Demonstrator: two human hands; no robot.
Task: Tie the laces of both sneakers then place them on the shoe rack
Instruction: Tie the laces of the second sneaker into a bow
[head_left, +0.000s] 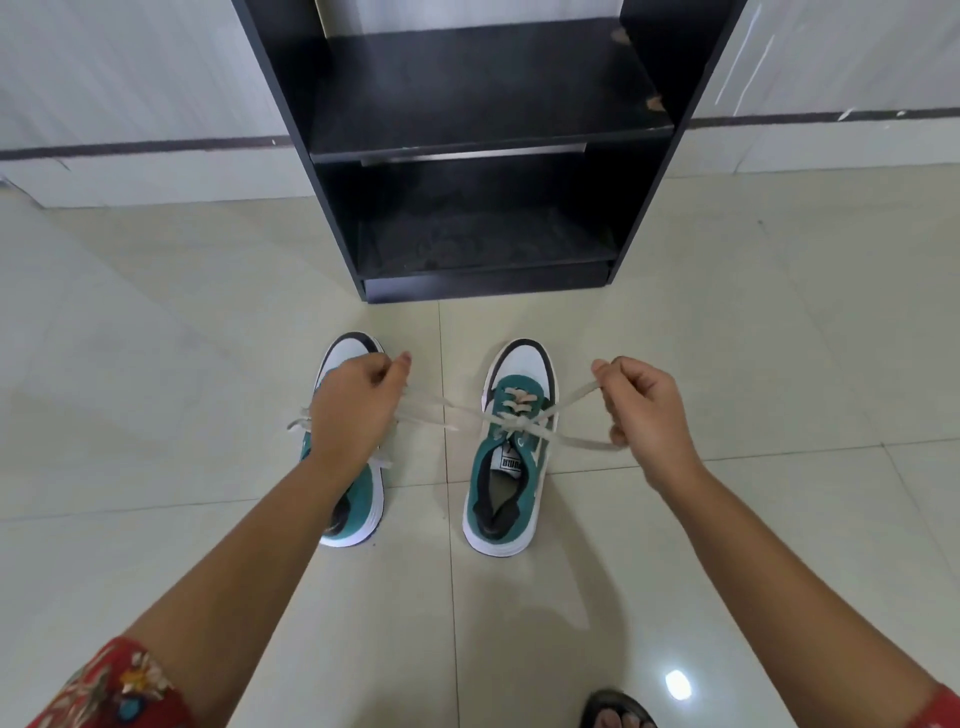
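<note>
Two green and white sneakers stand side by side on the tiled floor, toes toward the rack. The right sneaker has its beige laces crossed over the tongue and pulled out to both sides. My left hand hovers over the left sneaker and pinches one lace end. My right hand, to the right of the right sneaker, grips the other lace end, which runs taut. The left sneaker's own laces show partly under my left wrist. The black shoe rack stands just beyond the shoes.
The rack has two open dark shelves, the lower one near the floor. A white wall with a dark stripe runs behind it. A foot in a sandal shows at the bottom edge. Pale floor tiles surround the shoes.
</note>
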